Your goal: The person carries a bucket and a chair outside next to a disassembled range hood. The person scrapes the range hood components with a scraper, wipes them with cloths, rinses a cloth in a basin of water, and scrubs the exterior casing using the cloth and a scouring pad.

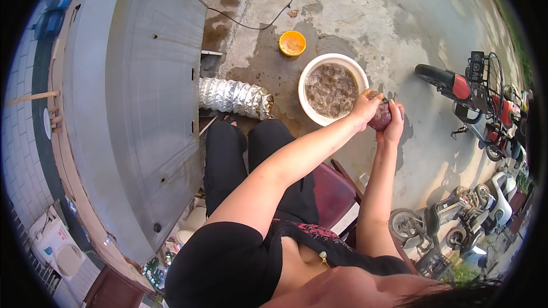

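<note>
A dark reddish-purple rounded lump [381, 116] is held between my two hands, beside the right rim of a white basin [304, 98]; its kind is not clear. My left hand [367, 108] grips it from the left, fingers curled over its top. On the other side, my right hand [394, 124] wraps its fingers around the lump. Murky brownish water with froth or clumps [331, 88] fills much of the basin. Behind the basin stands a small yellow-orange bowl [292, 43] with pale orange contents.
A large grey metal panel [154, 80] stands at left, with a silver foil duct [237, 98] below its edge. A black cable [251, 27] crosses the wet concrete. A maroon chair seat [334, 194] is beside my legs. Motorbikes [465, 94] stand at right.
</note>
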